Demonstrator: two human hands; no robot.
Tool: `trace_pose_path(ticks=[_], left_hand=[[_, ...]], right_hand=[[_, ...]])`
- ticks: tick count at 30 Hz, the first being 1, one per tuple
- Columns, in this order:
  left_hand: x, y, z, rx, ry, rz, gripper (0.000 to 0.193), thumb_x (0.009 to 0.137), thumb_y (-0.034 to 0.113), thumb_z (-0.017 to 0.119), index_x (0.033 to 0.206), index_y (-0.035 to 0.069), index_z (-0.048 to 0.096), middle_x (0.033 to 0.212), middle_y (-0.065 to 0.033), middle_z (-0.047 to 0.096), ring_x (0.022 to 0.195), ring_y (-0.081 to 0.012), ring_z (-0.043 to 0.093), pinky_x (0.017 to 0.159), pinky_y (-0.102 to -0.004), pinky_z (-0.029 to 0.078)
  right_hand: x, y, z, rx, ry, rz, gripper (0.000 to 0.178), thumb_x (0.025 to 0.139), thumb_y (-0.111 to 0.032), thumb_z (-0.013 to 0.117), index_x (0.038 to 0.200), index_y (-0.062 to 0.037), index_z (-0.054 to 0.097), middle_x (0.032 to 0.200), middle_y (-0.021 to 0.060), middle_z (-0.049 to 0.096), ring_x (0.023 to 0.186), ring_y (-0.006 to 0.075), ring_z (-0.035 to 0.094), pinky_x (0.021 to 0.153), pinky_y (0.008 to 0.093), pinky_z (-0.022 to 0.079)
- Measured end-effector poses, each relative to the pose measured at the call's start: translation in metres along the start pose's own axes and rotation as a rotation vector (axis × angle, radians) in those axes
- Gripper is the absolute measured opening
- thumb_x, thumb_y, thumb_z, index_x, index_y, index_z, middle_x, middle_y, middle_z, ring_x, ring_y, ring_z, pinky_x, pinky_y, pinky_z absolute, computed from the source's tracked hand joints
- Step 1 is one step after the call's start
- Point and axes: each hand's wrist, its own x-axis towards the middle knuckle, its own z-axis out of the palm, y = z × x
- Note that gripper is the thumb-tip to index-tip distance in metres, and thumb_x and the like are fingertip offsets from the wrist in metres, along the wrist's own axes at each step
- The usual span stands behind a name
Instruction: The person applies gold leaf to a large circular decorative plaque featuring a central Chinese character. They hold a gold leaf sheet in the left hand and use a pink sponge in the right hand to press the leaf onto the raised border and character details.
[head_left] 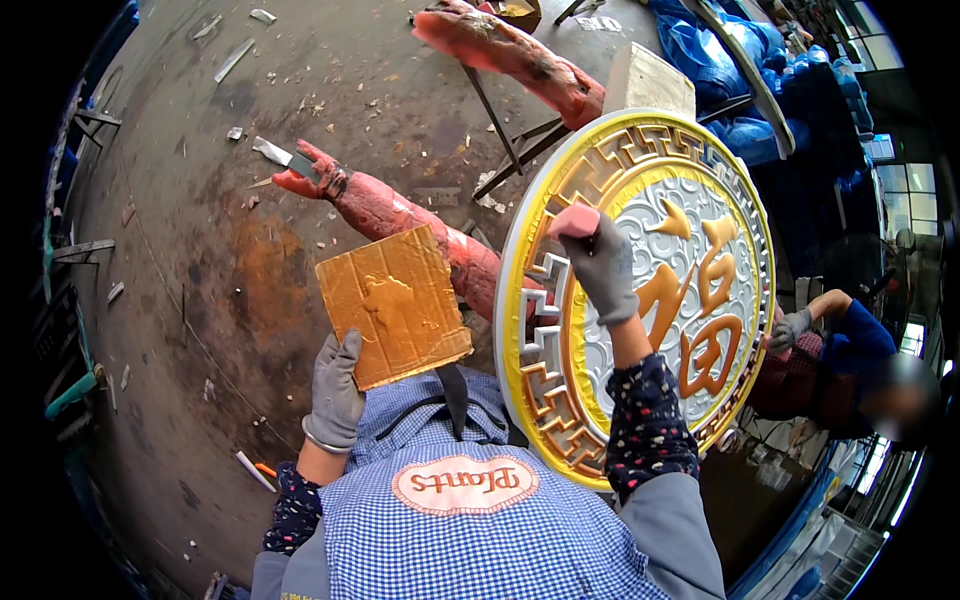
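While the left hand [335, 395], in a grey glove, grips a gold-smeared square sheet [395, 310] at its eight o'clock edge, the right hand [606, 268], gloved alike, pinches a pink sponge [573, 221]. The sponge is between ten and eleven o'clock on a round panel [665, 300], which stands at three o'clock in the view; whether they touch, I cannot tell. Beyond the sheet, a pinkish beam [410, 215] points toward ten o'clock. A co-worker's gloved hand [788, 330] is near the panel's three o'clock edge.
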Motion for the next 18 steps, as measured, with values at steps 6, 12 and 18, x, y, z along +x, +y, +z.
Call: trace_pose_path(ticks=[6, 12, 18], left_hand=[[-0.005, 0.003, 0.0, 0.036, 0.024, 0.024, 0.042, 0.112, 0.03, 0.057, 0.143, 0.001, 0.057, 0.135, -0.0096, 0.068, 0.118, -0.0195, 0.07, 0.098, -0.035, 0.061], [-0.003, 0.0, -0.001, 0.014, 0.025, 0.002, 0.044, 0.111, 0.031, 0.058, 0.143, 0.001, 0.057, 0.135, -0.01, 0.068, 0.12, -0.0208, 0.069, 0.098, -0.0359, 0.06], [-0.004, 0.003, 0.004, 0.001, 0.003, 0.011, 0.043, 0.111, 0.031, 0.057, 0.143, 0.001, 0.057, 0.135, -0.009, 0.068, 0.12, -0.0209, 0.069, 0.098, -0.0363, 0.06]], right_hand=[[-0.006, -0.013, 0.008, 0.035, -0.133, 0.068, 0.029, 0.084, -0.013, 0.081, 0.109, -0.0043, 0.068, 0.093, 0.0174, 0.071, 0.086, 0.0357, 0.073, 0.075, 0.0401, 0.057], [-0.018, -0.019, -0.003, -0.083, -0.181, 0.005, 0.026, 0.087, -0.014, 0.079, 0.11, -0.0071, 0.069, 0.094, 0.015, 0.07, 0.083, 0.0321, 0.072, 0.072, 0.0389, 0.056], [-0.032, -0.028, 0.0, -0.259, -0.234, -0.161, 0.027, 0.083, -0.008, 0.076, 0.109, -0.0118, 0.07, 0.1, 0.011, 0.073, 0.087, 0.0349, 0.072, 0.076, 0.0443, 0.057]])
